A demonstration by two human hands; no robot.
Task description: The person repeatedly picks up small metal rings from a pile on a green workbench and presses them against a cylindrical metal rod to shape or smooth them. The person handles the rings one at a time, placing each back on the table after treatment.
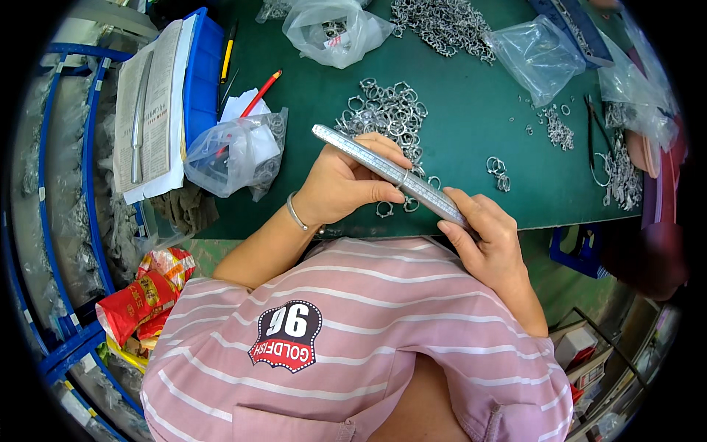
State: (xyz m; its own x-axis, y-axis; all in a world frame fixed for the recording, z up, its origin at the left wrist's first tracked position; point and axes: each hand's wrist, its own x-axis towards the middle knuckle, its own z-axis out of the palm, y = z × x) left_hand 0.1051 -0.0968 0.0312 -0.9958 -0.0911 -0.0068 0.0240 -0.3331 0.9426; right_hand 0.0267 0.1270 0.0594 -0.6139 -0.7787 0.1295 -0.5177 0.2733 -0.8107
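Note:
A silver tapered ring mandrel with marked scales lies slantwise between my hands, above the near edge of the table. My left hand is closed around its middle, thumb and fingertips at a thin silver ring that appears to sit around the mandrel. My right hand grips the thicker end, with the thumb below and fingers above. Just beyond the mandrel is a loose heap of silver rings, partly hidden by my left hand. A few more rings lie apart to the right.
A large ring pile and plastic bags occupy the far side of the green table. Pliers and small rings lie right. At left are a blue bin, a red pencil and a metal rod on newspaper.

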